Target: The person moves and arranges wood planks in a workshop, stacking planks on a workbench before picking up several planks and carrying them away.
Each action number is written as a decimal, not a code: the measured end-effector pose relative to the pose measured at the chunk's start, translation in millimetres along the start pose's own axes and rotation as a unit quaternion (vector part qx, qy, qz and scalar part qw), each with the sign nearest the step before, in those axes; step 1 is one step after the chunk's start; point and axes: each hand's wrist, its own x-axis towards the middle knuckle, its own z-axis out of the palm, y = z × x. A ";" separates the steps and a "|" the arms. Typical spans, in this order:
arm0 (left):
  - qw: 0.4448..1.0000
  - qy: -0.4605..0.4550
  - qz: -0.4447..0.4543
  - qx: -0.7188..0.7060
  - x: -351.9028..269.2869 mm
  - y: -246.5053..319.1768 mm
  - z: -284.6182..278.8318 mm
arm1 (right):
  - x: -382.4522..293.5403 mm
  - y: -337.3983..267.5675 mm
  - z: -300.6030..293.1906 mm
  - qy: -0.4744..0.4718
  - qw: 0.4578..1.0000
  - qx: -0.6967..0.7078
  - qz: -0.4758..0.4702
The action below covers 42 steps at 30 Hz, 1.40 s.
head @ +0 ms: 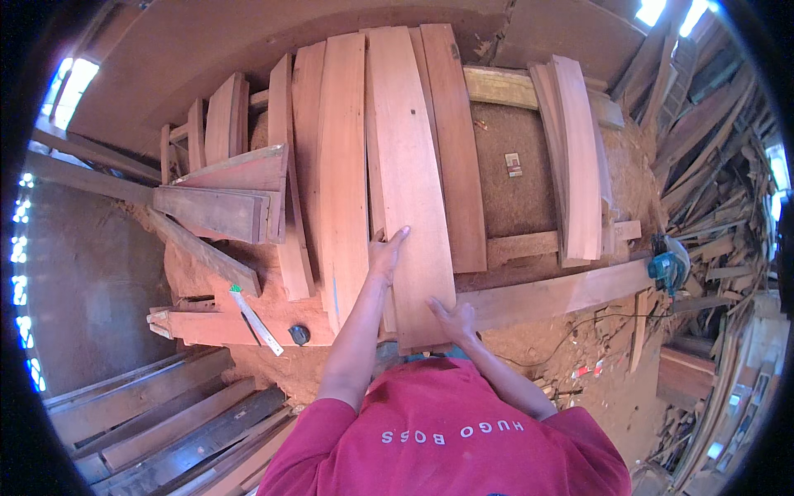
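Observation:
A long, pale reddish wooden board (412, 180) points away from my body, its near end close to my waist. My left hand (386, 255) grips its left edge, with the thumb on the top face and the fingers partly hidden. On the right edge, nearer the end, my right hand (454, 319) holds the same board with its thumb on top. A small dark mark shows on the board's far half. Right beside it on the left lies another wide plank (343, 173), and a darker plank (459, 186) lies on the right.
A teal circular saw (667, 266) rests at the right end of a long timber rail (552, 291). More boards (577, 161) are stacked at right. A metal rule (257, 322) and a round black object (299, 335) lie at left. Scrap wood (713, 204) heaps far right.

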 end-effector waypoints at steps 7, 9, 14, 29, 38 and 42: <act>1.000 -0.001 0.013 0.028 49.4 12.1 -25.2 | 22.4 -50.6 12.0 0.054 0.991 0.103 -0.068; 0.995 0.005 0.012 0.103 52.2 20.1 -32.6 | 33.1 -46.3 27.1 0.059 0.989 0.108 -0.084; 0.838 0.147 0.208 0.483 30.8 -1.8 -64.4 | 43.3 -31.5 43.2 0.071 0.990 0.078 -0.093; 0.867 0.165 0.206 0.423 -89.2 -53.5 -124.8 | 38.5 -17.6 16.8 0.059 0.987 -0.119 -0.087; 0.888 0.147 0.161 0.405 -103.0 -71.9 -139.2 | 97.3 -17.1 61.9 -0.083 0.982 0.166 0.020; 0.886 0.157 0.197 0.389 -92.5 -76.8 -146.8 | 88.7 -25.7 59.9 -0.190 0.946 0.258 0.043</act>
